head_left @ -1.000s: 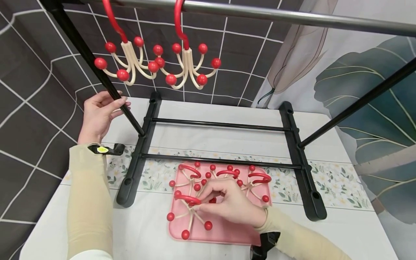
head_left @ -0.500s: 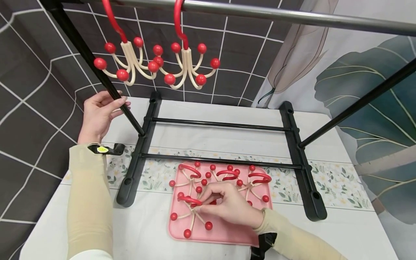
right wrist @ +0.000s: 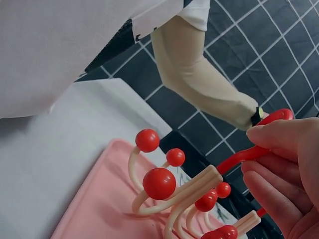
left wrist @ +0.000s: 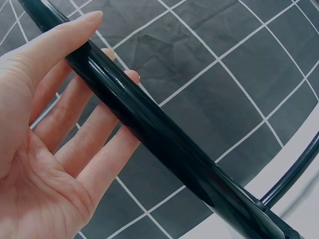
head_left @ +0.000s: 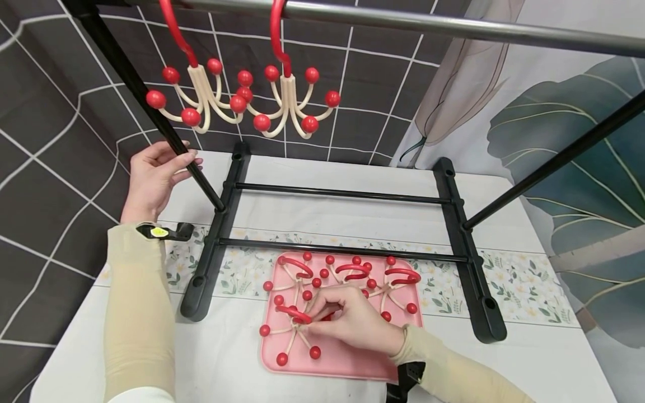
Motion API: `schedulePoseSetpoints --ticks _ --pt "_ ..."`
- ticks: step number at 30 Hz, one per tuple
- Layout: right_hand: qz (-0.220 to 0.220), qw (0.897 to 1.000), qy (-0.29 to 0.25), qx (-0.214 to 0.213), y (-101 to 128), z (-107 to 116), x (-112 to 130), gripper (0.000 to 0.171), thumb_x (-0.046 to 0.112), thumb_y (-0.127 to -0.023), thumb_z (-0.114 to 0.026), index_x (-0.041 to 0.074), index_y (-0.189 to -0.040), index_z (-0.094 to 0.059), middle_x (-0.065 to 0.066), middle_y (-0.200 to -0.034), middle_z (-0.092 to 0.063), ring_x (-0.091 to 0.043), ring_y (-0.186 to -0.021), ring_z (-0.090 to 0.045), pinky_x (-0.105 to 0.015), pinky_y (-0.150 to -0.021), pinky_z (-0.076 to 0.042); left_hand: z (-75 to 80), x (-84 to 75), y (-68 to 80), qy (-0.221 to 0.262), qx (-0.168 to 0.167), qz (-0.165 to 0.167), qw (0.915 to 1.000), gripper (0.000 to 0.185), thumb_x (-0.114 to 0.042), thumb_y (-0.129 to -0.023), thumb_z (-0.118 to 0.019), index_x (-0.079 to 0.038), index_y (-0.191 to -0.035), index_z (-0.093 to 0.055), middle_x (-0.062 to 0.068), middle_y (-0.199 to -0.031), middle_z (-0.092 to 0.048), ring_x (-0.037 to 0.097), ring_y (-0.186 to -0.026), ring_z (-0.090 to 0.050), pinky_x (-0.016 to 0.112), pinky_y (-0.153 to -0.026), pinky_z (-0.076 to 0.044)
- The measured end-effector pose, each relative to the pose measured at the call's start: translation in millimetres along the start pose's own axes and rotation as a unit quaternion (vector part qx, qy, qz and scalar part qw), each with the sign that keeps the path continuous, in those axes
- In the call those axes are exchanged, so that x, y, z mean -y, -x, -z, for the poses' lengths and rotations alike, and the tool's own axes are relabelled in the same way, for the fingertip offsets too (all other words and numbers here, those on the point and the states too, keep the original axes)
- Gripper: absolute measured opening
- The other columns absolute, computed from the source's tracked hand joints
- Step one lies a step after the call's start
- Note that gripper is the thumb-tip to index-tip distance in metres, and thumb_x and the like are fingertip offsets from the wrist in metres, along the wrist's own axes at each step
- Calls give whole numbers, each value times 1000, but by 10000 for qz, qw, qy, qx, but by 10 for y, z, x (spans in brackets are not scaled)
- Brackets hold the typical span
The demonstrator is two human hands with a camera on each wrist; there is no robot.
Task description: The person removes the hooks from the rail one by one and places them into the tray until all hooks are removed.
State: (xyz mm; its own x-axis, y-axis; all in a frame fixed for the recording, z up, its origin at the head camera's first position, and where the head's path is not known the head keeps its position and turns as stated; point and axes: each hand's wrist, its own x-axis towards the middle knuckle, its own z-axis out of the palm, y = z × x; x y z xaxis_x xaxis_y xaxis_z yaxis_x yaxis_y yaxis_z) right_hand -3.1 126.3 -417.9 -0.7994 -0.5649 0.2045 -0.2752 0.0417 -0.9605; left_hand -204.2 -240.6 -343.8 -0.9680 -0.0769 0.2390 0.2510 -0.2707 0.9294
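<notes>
In the head view my left hand (head_left: 153, 179) grips the black slanted post (head_left: 205, 183) at the rack's left side. The left wrist view shows the thumb across the post (left wrist: 154, 122) and the fingers behind it. Over a pink tray (head_left: 353, 362), my right hand (head_left: 353, 319) pinches a multi-prong hanging hook by its red curved top (head_left: 292, 314). That hook's cream prongs (right wrist: 187, 191) end in red balls; the right wrist view shows it tilted. Several similar hooks (head_left: 400, 277) lie in the tray, partly hidden by the hand.
Two matching hooks (head_left: 201, 95) hang at the left of the rack's metal rail (head_left: 403, 21). Black crossbars (head_left: 342, 193) join the rack's feet (head_left: 471, 263) on the white table (head_left: 221, 358). A dark tiled-pattern cloth (head_left: 50, 168) stands behind and left.
The right hand has shifted slightly left, and the pinched hook has turned and moved a little with it. One hanging hook sways slightly left. The left hand has stayed in place.
</notes>
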Motion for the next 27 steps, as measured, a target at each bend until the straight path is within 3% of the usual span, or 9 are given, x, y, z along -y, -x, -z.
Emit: schedulePoseSetpoints --ticks 8,16,20,24,27 --pt "-89 9998 192 20 5 3 28 15 9 -82 -88 12 -90 -76 9 -90 -73 -19 -77 -72 -34 -60 -59 -5 0 3 18 6 -22 10000 26 8 -85 -79 5 -110 -73 11 -94 -75 21 -81 -76 30 -76 -60" --pt "582 9977 301 -163 -70 168 320 29 6 -79 -89 8 -105 -77 0 -98 -75 -17 -85 -73 -36 -68 -61 2 7 -2 64 4 -71 10000 26 10 -85 -77 8 -110 -72 11 -94 -75 21 -81 -76 30 -74 -60" --pt "840 9947 404 -437 -163 345 553 31 3 -78 -89 9 -105 -77 -2 -104 -76 -18 -86 -73 -33 -69 -60 7 10 1 99 28 -92 9999 25 11 -85 -77 8 -110 -72 12 -94 -75 22 -81 -76 30 -74 -61" --pt "1112 9879 561 -927 -276 551 791 35 -6 -74 -89 5 -105 -77 -7 -108 -75 -26 -100 -72 -40 -86 -58 10 13 1 145 53 -88 9998 25 11 -85 -77 7 -109 -72 12 -94 -75 22 -81 -76 31 -74 -61" --pt "1499 9773 715 -1316 -389 719 983 37 -12 -71 -87 -1 -105 -76 -12 -109 -75 -30 -104 -71 -43 -92 -56 11 12 1 142 55 -82 9999 24 10 -85 -77 7 -108 -72 12 -94 -75 22 -81 -76 31 -75 -61"
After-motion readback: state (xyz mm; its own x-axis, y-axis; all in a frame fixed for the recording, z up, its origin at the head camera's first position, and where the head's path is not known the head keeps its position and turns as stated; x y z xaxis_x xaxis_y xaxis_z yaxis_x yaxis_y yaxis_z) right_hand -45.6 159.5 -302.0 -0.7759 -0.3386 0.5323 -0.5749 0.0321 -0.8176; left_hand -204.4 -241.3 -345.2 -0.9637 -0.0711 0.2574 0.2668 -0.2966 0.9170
